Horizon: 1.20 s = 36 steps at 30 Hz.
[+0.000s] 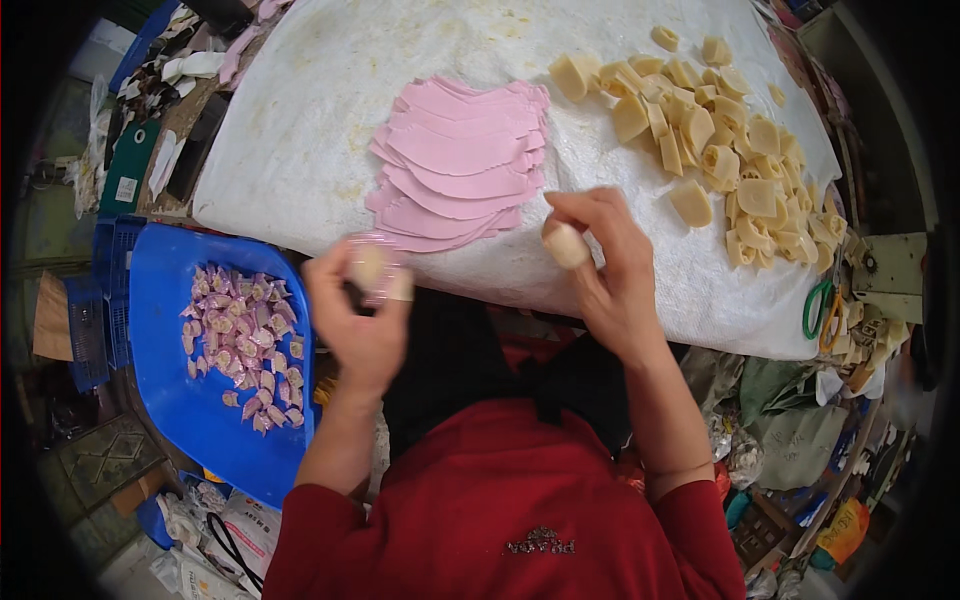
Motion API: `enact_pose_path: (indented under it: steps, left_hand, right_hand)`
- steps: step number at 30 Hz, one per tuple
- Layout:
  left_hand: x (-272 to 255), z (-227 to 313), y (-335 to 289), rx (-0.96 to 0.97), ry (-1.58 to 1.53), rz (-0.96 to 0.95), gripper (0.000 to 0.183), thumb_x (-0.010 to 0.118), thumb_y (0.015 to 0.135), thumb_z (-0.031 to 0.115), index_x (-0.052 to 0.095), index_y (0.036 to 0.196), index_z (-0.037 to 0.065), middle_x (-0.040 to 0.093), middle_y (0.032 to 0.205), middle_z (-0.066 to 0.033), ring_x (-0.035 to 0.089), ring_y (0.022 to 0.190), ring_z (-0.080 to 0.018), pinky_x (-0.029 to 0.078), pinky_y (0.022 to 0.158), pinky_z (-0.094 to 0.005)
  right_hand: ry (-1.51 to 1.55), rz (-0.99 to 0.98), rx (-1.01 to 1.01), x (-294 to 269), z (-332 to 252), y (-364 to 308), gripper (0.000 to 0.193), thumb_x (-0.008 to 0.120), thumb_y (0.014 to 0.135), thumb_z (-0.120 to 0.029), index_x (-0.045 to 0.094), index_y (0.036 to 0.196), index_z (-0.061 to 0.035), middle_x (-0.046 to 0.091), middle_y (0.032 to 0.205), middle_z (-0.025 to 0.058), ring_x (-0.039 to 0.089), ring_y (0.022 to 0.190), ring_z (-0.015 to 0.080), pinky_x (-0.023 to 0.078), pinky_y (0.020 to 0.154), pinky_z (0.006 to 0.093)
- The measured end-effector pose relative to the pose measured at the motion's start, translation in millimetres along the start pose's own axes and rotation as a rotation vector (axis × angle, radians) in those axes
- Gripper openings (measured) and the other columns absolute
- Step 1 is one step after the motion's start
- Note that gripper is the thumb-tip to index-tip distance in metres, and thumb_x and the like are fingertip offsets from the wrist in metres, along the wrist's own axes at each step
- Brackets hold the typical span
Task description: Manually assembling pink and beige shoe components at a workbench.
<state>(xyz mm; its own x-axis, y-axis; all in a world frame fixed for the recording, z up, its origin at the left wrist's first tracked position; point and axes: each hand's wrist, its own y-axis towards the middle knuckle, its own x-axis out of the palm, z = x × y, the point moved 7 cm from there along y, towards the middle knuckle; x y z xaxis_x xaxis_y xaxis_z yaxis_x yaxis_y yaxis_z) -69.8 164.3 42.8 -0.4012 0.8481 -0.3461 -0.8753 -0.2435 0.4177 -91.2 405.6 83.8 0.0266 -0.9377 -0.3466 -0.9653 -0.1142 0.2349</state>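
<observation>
A blue tray (170,400) at the far left holds a heap of wrapped pink sweets (245,345). Beside it the left hand (362,320) grips a blurred candy in pink wrapper (372,268) near the white-covered table (300,130) edge. Pink wrapper sheets (460,165) fan out mid-table — bare cloth lies around them. The right hand (605,265) pinches a pale candy piece (566,245); beyond it, a pile of beige pieces (735,150) — green-handled scissors (818,308) at the rim.
</observation>
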Motion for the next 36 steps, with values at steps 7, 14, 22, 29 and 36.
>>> enact_pose_path:
  steps: [7,14,22,29,36]
  left_hand:
    - [-188,-111,13,-0.063,1.114,0.365,0.054,0.066,0.079,0.011,0.047,0.128,0.002,0.051,0.119,-0.0163,0.051,0.105,-0.0271,0.04,0.092,-0.0331]
    - [-83,-29,41,0.063,0.405,0.15,0.033,0.06,0.077,0.0,0.06,0.11,0.003,0.057,0.111,-0.0122,0.054,0.102,-0.0269,0.043,0.088,-0.0344]
    - [55,65,35,0.649,0.181,-0.279,0.024,0.061,0.074,-0.001,0.065,0.097,0.002,0.064,0.097,-0.013,0.062,0.093,-0.029,0.044,0.087,-0.039]
    - [65,54,20,0.56,0.314,-0.305,0.03,0.055,0.083,0.007,0.061,0.111,-0.003,0.062,0.114,-0.0168,0.06,0.105,-0.0301,0.035,0.098,-0.0389]
    - [102,58,-9,-0.472,-0.633,-0.68,0.04,0.044,0.096,0.031,0.06,0.111,-0.002,0.06,0.078,-0.0061,0.052,0.067,-0.0118,0.041,0.066,-0.0247]
  right_hand:
    - [-0.534,0.126,-0.301,8,-14,42,0.036,0.061,0.071,0.001,0.065,0.103,-0.0126,0.053,0.107,0.0083,0.044,0.1,0.0297,0.036,0.085,0.0408]
    - [-0.675,0.03,-0.327,33,-12,70,0.039,0.058,0.064,0.006,0.067,0.096,-0.0148,0.049,0.114,0.0066,0.041,0.105,0.0301,0.031,0.088,0.0428]
    - [-0.605,-0.008,-0.347,38,8,71,0.035,0.055,0.063,0.01,0.063,0.089,-0.0119,0.057,0.099,0.0019,0.047,0.1,0.0234,0.035,0.084,0.034]
    - [0.283,0.218,0.075,-23,21,38,0.009,0.055,0.083,0.0,0.06,0.09,-0.0023,0.06,0.097,0.0068,0.052,0.093,0.0157,0.041,0.081,0.0299]
    - [-0.247,-0.042,-0.326,-7,-30,-4,0.018,0.061,0.069,0.0,0.059,0.085,-0.0066,0.057,0.102,0.0102,0.051,0.087,0.0276,0.043,0.076,0.0356]
